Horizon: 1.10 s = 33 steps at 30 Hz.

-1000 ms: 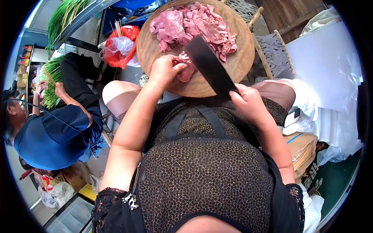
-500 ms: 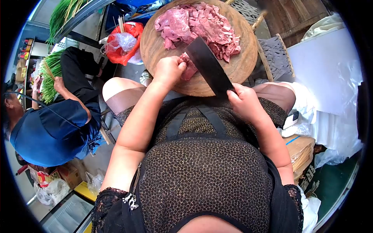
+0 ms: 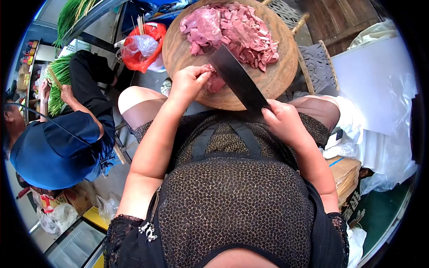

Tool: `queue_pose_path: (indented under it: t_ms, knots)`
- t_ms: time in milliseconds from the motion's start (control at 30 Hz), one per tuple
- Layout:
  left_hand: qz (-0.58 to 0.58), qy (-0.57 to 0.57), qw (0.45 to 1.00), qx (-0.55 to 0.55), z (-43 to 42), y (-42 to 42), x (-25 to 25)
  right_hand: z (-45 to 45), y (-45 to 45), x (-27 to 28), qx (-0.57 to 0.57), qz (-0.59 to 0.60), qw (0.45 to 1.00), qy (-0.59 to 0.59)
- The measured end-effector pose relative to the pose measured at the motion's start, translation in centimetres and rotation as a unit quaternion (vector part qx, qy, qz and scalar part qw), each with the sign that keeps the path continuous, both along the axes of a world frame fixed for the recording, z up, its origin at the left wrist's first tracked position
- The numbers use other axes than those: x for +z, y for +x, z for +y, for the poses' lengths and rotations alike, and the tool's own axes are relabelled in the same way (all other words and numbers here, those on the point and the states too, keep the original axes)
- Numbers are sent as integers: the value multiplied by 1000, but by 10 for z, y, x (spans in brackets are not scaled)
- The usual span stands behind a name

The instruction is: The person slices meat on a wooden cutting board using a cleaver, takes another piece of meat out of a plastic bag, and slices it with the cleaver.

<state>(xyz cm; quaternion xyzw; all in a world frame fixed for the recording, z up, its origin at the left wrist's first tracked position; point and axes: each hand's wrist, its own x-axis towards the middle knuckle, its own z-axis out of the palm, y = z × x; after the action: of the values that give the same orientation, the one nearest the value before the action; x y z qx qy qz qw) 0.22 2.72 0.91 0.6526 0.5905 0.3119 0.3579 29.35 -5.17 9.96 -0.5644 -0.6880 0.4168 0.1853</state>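
Observation:
My right hand (image 3: 281, 117) grips the handle end of a dark, broad-bladed cleaver (image 3: 237, 78), which slants up and left over a round wooden chopping board (image 3: 283, 71). With fingers closed, my left hand (image 3: 190, 82) pinches the edge of a small piece of raw meat (image 3: 216, 83) at the board's near left. The blade lies across the right side of that piece and hides part of it. Behind the blade, a pile of cut raw meat (image 3: 248, 33) spreads over the far part of the board, beside a larger uncut slab (image 3: 201, 24).
A red plastic bag (image 3: 154, 32) with thin sticks stands left of the board. At far left, a co-worker in blue (image 3: 56, 152) holds sticks near green stalks (image 3: 58, 98). To the right are a woven seat (image 3: 318, 64), a white panel (image 3: 371, 80) and a cardboard box (image 3: 346, 172).
The cleaver's tip has shifted slightly left over the small piece of meat. My left hand has moved a little left, its fingers still pinching the meat.

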Motion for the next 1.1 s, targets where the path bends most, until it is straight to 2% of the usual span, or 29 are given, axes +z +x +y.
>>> queue_pose_path:
  t_ms: [67, 167, 233, 333, 400, 533, 600, 633, 667, 733, 767, 800, 833, 900, 933, 967, 1000, 1033, 1067, 1100]
  knots:
    - [4, 19, 1000, -2, -3, 0, 2, 0, -1, -2, -1, 4, 1000, 4]
    - [-63, -8, 998, 25, -6, -4, -1, 1, -2, 0, -12, 6, 1000, -15]
    - [-153, -105, 981, 50, -7, -7, 10, 1, -3, 3, -18, 4, 999, -39]
    - [-211, -146, 963, 80, -4, -14, 12, 0, -4, 5, -37, 16, 996, -74]
    - [-195, -148, 965, 95, -1, -19, 15, 0, -3, 4, -35, 28, 997, -68]
    - [-223, -40, 961, 157, 20, -41, 26, 0, -1, 2, -15, -11, 1000, -12]
    - [-234, 30, 953, 191, 47, -67, 34, -2, 2, 12, -64, 23, 991, -118]
    - [-221, 35, 950, 217, 61, -81, 42, -6, 8, -4, -53, 52, 997, -21]
    - [-208, 39, 947, 242, 76, -98, 49, -5, 9, -1, -50, 53, 997, -20]
    - [-160, 66, 966, 194, 114, -139, 45, -5, 12, 9, -79, 38, 992, -91]
    - [-137, 9, 966, 220, 114, -133, 67, -5, 13, 8, -87, 47, 991, -84]
    - [-148, -5, 968, 202, 114, -132, 77, -5, 15, 9, -90, 46, 991, -87]
    - [-49, -2, 978, 204, 114, -127, 85, -5, 17, 9, -100, 42, 990, -93]
    - [-9, 13, 989, 145, 122, -123, 65, -2, 24, 5, -105, 30, 991, -75]
    - [-68, 21, 994, 87, 129, -124, 43, -2, 28, -1, -109, 29, 991, -76]
    - [-1, -12, 999, 45, 87, -61, 92, -1, 31, -6, -105, 11, 993, -54]
    - [9, 114, 993, -3, 78, -46, 56, -1, 34, -11, -101, -7, 994, -32]
    - [-30, 65, 994, -80, 62, -26, 39, 0, 35, -13, -99, -16, 994, -39]
    - [120, 194, 961, -158, 44, -3, 44, 1, 37, -21, -102, -17, 994, -40]
    - [121, 201, 952, -198, 34, 15, 46, 1, 40, -32, -79, -20, 997, -8]
